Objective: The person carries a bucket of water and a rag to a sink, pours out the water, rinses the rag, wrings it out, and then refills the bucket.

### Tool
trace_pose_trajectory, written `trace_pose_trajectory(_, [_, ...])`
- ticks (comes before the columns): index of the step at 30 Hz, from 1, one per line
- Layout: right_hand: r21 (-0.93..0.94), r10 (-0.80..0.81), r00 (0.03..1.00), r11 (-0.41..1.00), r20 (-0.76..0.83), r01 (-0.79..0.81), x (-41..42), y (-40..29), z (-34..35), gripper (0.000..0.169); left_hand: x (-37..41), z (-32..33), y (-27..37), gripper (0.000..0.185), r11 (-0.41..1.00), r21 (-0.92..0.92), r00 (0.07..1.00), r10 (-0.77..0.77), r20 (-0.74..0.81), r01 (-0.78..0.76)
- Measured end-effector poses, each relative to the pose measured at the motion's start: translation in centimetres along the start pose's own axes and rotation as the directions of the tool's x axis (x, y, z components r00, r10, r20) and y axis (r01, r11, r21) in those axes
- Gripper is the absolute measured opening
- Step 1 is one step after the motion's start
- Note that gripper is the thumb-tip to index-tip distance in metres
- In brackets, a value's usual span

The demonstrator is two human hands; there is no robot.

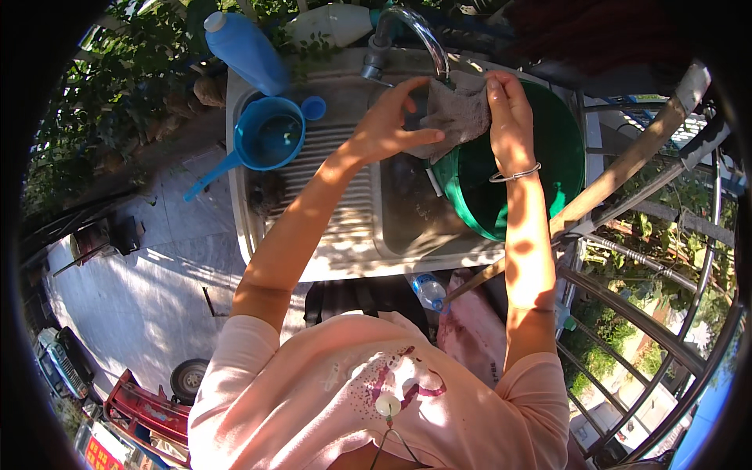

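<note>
A wet grey-brown cloth [461, 111] is spread below the mouth of a chrome tap [420, 29], over the sink [411, 200]. Its right edge is pinched between the thumb and fingers of my right hand [510, 114], which wears a metal bangle [516, 173] at the wrist. My left hand [390, 120] is at the cloth's left side with thumb and fingers apart; whether it grips the cloth is not clear. Under my right forearm a large green plastic tub [470, 205] stands in the sink basin.
On the ribbed drainboard [338, 205] sit a blue dipper [270, 134], a blue cap [314, 108] and a blue bottle [249, 53]. A wooden pole [628, 158] slants across the right side beside metal railings [634, 317]. A plastic bottle [430, 289] lies below the sink's front edge.
</note>
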State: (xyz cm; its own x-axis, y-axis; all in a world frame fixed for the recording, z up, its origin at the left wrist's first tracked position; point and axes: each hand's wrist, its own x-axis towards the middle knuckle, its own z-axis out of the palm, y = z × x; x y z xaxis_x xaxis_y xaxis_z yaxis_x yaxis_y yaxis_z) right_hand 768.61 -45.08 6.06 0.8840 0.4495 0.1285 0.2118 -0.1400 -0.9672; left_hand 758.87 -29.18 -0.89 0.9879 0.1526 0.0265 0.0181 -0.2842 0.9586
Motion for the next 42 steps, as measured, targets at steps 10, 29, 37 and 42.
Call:
trace_pose_trajectory(10, [-0.400, 0.005, 0.875, 0.891, 0.484, 0.216, -1.9, 0.4, 1.4, 0.036, -1.9, -3.2, 3.3, 0.026, 0.990, 0.120, 0.994, 0.060, 0.096, -0.071])
trace_pose_trajectory(29, [-0.328, 0.132, 0.947, 0.944, 0.294, -0.030, -1.8, 2.0, -1.0, 0.041, -2.1, 0.3, 2.7, 0.039, 0.940, 0.036, 0.927, 0.341, -0.153, -0.340])
trace_pose_trajectory(37, [0.166, 0.020, 0.996, 0.986, 0.082, -0.034, -2.4, -5.2, -2.2, 0.021, 0.7, 6.5, -3.5, 0.066, 0.983, -0.032, 0.972, 0.172, -0.161, -0.180])
trace_pose_trajectory(42, [0.202, -0.337, 0.925, 0.907, -0.174, 0.368, -1.9, -10.2, -4.8, 0.035, 2.4, 8.3, -7.1, 0.043, 0.927, -0.345, 0.985, 0.108, -0.133, -0.148])
